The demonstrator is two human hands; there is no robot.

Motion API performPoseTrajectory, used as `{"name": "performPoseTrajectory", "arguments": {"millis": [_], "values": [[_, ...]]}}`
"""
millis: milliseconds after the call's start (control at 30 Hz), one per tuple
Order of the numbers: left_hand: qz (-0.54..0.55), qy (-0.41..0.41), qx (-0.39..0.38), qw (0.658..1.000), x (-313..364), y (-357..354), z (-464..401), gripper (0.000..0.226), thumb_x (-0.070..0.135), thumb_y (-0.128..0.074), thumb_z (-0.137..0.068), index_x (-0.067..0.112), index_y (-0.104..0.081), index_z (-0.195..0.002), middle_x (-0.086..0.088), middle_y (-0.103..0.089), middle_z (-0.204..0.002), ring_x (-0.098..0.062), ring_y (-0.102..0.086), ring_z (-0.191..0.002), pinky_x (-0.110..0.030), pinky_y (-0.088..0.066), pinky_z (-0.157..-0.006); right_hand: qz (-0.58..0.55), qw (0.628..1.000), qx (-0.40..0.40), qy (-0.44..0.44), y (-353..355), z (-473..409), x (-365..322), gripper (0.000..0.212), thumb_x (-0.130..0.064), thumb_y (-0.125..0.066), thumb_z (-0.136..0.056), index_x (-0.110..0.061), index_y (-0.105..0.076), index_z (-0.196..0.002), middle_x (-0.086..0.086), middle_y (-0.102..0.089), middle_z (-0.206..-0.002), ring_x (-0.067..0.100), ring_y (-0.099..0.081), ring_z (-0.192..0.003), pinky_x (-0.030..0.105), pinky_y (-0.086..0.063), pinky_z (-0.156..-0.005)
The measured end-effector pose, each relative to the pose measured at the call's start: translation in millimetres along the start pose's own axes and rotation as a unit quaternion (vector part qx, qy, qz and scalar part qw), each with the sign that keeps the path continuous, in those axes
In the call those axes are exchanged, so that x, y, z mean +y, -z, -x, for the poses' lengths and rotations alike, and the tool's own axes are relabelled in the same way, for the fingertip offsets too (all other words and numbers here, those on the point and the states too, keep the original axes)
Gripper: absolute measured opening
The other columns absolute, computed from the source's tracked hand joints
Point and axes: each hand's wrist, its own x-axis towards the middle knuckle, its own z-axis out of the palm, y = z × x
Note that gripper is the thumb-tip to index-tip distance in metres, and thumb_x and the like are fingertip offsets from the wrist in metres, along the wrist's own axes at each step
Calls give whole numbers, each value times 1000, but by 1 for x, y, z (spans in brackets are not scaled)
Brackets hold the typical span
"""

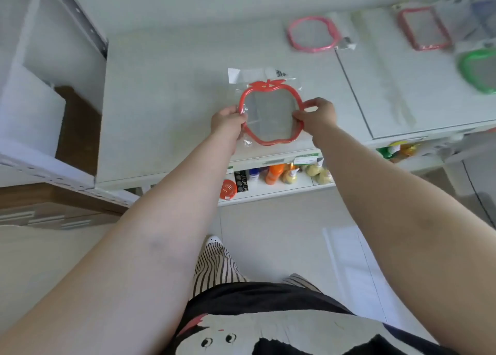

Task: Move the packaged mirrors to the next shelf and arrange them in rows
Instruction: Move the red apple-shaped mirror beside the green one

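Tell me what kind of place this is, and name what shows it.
Most likely a small shop or its stockroom. White metal shelving holds packaged mirrors in clear bags, the held red apple-shaped mirror carries a barcode label, and a lower shelf shows bottles behind price-tag strips.

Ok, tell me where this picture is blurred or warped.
Head view: the red apple-shaped mirror held by both hands is fairly sharp; the green mirror at the right edge is smeared; the shelf edge bows from wide-angle distortion; lighting is soft and even.
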Motion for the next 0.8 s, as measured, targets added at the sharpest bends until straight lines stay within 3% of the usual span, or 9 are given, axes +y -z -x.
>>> {"name": "performPoseTrajectory", "arguments": {"millis": [100, 267, 367, 500, 633, 700, 800], "values": [[14, 7, -18, 1000, -11, -52, 28, 34, 5, -60, -87, 17, -63, -119, 0, -62, -70, -13, -49, -52, -19, -37, -45, -41, 999, 25, -23, 58, 4, 31, 23, -17, -70, -79, -16, -64, -102, 4, -66, -76, 19, -58, -63, 34, -54, -59], [6, -4, -33, 999, -27, -136, 71, 37, 5, -64, -84, 15, -65, -120, -3, -63, -67, -14, -44, -48, -14, -35, -39, -117, 990, 59, -48, 150, 10, 80, 20, -13, -72, -77, -15, -66, -96, 8, -65, -71, 23, -59, -61, 41, -58, -79], [1, -7, -44, 999, -33, -178, 91, 34, 4, -66, -83, 11, -67, -116, -1, -63, -68, -13, -48, -50, -14, -38, -39, -145, 985, 78, -54, 196, 17, 97, 23, -12, -70, -80, -13, -68, -103, 4, -64, -68, 18, -58, -57, 33, -57, -73], [0, -11, -54, 998, -36, -222, 110, 33, 2, -69, -81, 8, -69, -113, 0, -64, -67, -14, -55, -55, -21, -51, -57, -170, 980, 83, -64, 239, 21, 111, 29, -6, -65, -82, -12, -68, -110, 1, -60, -67, 13, -52, -51, 23, -47, -51], [-9, -24, -62, 998, -27, -255, 110, 33, 0, -67, -80, 6, -69, -113, -5, -67, -75, -16, -59, -59, -24, -53, -63, -186, 976, 89, -77, 264, 11, 115, 36, 0, -56, -83, -15, -68, -113, 3, -59, -66, 19, -51, -58, 26, -49, -59], [-12, -28, -71, 997, -21, -269, 107, 33, -1, -67, -81, 8, -69, -113, -5, -69, -82, -18, -63, -67, -24, -54, -66, -177, 976, 97, -84, 274, 2, 114, 37, 1, -54, -83, -18, -67, -113, 3, -57, -63, 16, -48, -51, 22, -46, -51], [-8, -26, -89, 996, -9, -288, 100, 32, -1, -65, -82, 10, -69, -112, -1, -66, -72, -20, -59, -69, -23, -51, -61, -153, 978, 111, -89, 287, -14, 107, 39, 1, -54, -84, -22, -66, -113, 1, -56, -62, 12, -44, -45, 20, -39, -43]]}}
